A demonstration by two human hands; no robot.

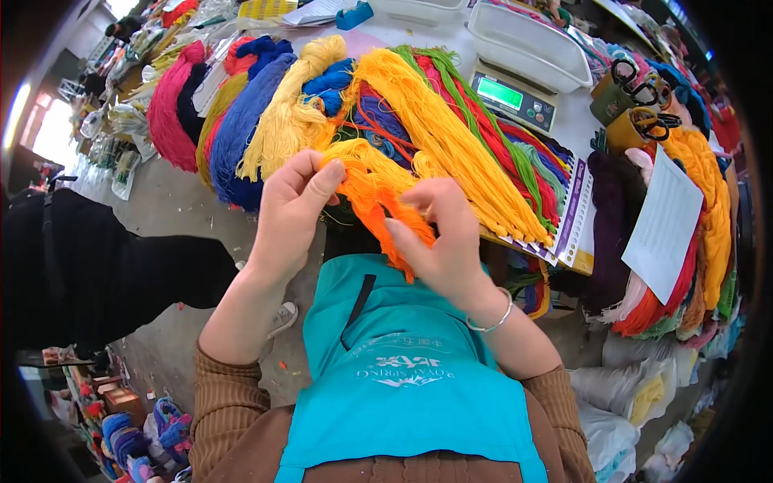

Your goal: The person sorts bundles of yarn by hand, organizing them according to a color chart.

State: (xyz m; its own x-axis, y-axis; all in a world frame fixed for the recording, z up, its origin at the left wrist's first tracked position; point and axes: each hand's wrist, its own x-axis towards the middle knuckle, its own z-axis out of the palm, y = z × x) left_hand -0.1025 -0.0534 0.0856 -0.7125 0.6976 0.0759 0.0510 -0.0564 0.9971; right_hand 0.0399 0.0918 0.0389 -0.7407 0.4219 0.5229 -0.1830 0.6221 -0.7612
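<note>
My left hand pinches the upper end of a bright orange thread bundle between thumb and fingers. The loose strands hang down and to the right above my teal apron. My right hand is at the bundle's right side, its thumb and forefinger apart with orange strands between and behind them. Whether its hidden fingers grip any strands does not show. Just behind the bundle, yellow thread hanks lie on the table edge, beside a cream hank and a blue hank.
A digital scale with a lit green display stands on the table behind the hanks. Beyond it is a clear plastic tray. Scissors sit in a yellow cup at right, near a paper sheet. A person in black stands at left.
</note>
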